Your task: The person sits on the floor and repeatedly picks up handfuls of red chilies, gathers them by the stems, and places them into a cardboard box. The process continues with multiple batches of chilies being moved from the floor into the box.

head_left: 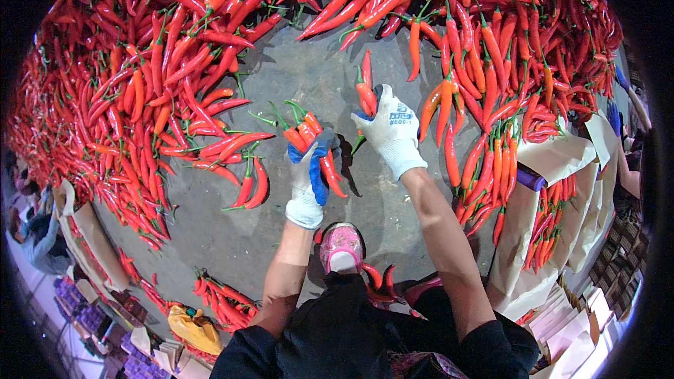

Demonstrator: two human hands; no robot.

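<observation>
My left hand [309,179], in a white glove with blue grip coating, is closed around several red chili peppers [303,130] with green stems. My right hand [390,126], gloved the same way, holds red chilies [365,91] at its fingertips, a little right of and above the left. Both hands are over a grey concrete floor [295,63], ringed by big heaps of red chilies [154,63] to the left, top and right. A few loose chilies [253,182] lie left of my left hand.
My pink shoe [340,242] is below my hands. Paper sheets with chili bundles [519,210] line the right side, and more paper [98,245] the left. A yellow bag [189,326] lies lower left. Other people [35,238] are at both edges, one in blue gloves [614,119] at right.
</observation>
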